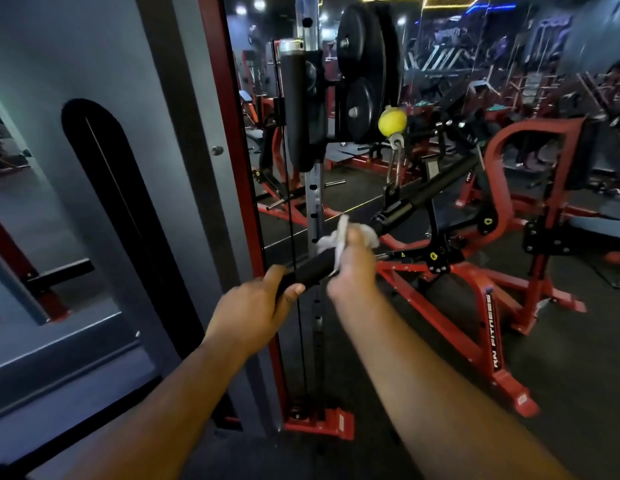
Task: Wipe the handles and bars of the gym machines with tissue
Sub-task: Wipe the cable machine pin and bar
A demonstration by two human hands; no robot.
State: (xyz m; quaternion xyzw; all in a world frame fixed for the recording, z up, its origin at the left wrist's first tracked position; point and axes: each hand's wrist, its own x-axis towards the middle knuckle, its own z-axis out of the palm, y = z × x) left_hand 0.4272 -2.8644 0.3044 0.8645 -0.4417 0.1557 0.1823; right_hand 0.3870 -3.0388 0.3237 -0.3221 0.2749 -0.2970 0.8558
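Now mid-wipe: left hand [253, 308] grips near end of bar [436, 192], steadying it. Right hand [353, 261] pinches tissue [331, 239] round bar's middle. Keep tissue wrapped fully, slide toward far end, firm squeeze.

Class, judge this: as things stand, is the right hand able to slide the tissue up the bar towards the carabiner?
Probably yes. The right hand already grips the tissue around the bar, and nothing blocks the stretch up to the carabiner.
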